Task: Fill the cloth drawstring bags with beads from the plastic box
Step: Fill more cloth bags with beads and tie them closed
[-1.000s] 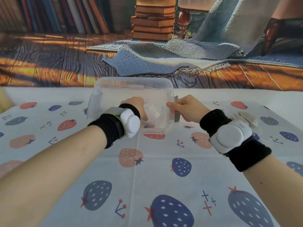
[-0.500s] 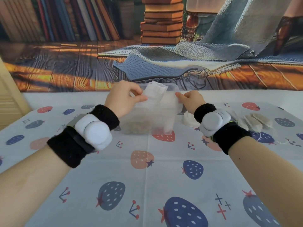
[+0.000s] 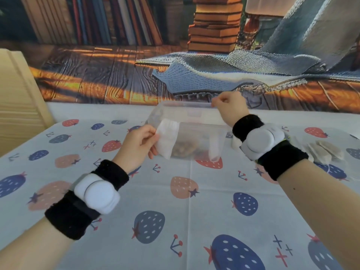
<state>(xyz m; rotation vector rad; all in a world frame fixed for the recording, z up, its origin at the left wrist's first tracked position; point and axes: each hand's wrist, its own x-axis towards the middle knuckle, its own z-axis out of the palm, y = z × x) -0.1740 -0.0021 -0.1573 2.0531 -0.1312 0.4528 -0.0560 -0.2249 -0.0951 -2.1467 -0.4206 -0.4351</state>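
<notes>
Left hand (image 3: 136,145): grip closed in a pinch on a white cloth bag (image 3: 166,140), soft and flat, held in front of the box's near left wall.
Right hand (image 3: 229,108): fingers curled, grip pinching the far right rim of the plastic box (image 3: 194,117).
Box: clear, rounded, tilted on the bench (image 3: 185,211); brownish beads (image 3: 183,149) heaped at its bottom.
Bench cover: smooth strawberry-print cloth.
Right side: beige cloth bags (image 3: 324,152), lying flat.

Head-worn view — forward, down, close.
</notes>
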